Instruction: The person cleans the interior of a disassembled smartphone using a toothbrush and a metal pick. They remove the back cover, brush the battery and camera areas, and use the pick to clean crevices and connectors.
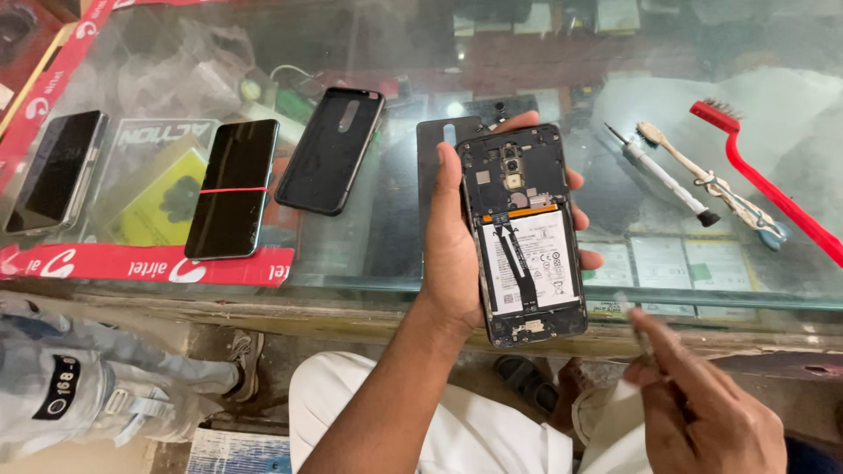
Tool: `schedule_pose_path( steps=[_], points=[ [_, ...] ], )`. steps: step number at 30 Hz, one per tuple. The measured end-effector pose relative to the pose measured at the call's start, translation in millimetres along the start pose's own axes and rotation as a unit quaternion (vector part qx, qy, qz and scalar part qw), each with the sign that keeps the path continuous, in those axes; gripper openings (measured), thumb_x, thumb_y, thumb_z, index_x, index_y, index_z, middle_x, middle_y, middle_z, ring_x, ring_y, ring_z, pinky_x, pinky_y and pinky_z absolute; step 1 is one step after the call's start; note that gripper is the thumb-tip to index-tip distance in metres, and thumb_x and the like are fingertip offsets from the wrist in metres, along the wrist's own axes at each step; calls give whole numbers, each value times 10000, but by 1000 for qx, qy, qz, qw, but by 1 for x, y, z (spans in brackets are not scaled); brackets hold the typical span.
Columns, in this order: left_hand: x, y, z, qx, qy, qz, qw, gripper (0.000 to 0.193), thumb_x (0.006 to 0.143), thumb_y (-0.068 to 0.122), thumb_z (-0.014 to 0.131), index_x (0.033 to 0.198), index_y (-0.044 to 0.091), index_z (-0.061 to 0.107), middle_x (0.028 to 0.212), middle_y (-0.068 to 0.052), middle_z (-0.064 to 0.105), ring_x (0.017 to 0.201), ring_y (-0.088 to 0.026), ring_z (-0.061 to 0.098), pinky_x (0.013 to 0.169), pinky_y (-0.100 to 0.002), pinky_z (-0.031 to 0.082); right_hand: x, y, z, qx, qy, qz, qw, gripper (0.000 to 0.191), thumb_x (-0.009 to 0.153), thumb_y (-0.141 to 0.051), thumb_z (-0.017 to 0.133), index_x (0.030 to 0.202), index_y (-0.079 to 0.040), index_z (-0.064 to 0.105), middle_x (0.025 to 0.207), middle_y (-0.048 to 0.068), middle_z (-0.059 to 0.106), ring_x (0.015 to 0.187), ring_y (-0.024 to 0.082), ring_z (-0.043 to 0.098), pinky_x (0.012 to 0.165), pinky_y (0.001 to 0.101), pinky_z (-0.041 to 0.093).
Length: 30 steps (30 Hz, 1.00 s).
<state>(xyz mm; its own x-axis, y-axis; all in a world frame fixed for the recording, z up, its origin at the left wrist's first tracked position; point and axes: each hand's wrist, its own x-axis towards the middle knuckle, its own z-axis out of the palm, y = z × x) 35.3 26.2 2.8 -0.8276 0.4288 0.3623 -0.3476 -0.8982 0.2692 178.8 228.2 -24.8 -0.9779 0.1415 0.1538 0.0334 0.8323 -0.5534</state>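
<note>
The left hand (457,254) held an opened phone (525,233) upright above the near edge of the glass desk (369,254), its fingers clamped around the phone's sides, thumb along the left edge and fingertips showing at the right edge. The phone's back was off, so the white battery (527,268) with a dark ribbon cable across it and the camera parts above it lay bare. Just behind the phone, a flat black back cover (436,167) rested on the desk.

The right hand (711,412) was low at the near right, well below the desk's edge, its fingers pinched together on a thin pale tool (634,325) whose tip pointed up toward the phone's lower right corner without touching it.

On the desk to the left lay a black phone case (331,149), then a dark phone with a red band around it (233,186), and farther left another dark phone (57,169). To the right of the held phone lay a small screwdriver (663,175), a pale toothbrush (711,184) and a red-handled brush (764,180), side by side and slanting. A red strip (149,262) ran along the near left edge of the desk. Below the desk, white cloth covered the person's lap (457,421).
</note>
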Motion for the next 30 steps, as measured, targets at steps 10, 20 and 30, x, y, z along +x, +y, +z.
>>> schedule_pose_path(
  steps=[10, 20, 30],
  points=[
    [-2, -2, -4, -1, -10, 8, 1000, 634, 1222, 632, 315, 1504, 67, 374, 1165, -236, 608, 990, -307, 701, 829, -555, 634, -22, -8, 22, 140, 36, -62, 988, 356, 929, -125, 688, 1281, -82, 729, 846, 85, 760, 765, 115, 731, 724, 280, 548],
    [-2, -1, -7, 15, -7, 9, 1000, 626, 1216, 635, 328, 1495, 77, 381, 1150, -225, 605, 980, -292, 700, 823, -543, 639, -37, -4, 28, 376, 35, 65, 923, 285, 1057, -80, 545, 1289, 31, 669, 549, 77, 555, 461, 68, 451, 488, 230, 343],
    [-2, -1, -8, 22, -7, 10, 1000, 623, 1199, 642, 340, 1493, 95, 389, 1143, -217, 607, 978, -294, 702, 818, -538, 639, -42, -4, 34, 388, -53, 124, 912, 174, 1027, -26, 572, 1148, 28, 684, 734, 165, 701, 496, 95, 503, 432, 251, 372]
  ],
)
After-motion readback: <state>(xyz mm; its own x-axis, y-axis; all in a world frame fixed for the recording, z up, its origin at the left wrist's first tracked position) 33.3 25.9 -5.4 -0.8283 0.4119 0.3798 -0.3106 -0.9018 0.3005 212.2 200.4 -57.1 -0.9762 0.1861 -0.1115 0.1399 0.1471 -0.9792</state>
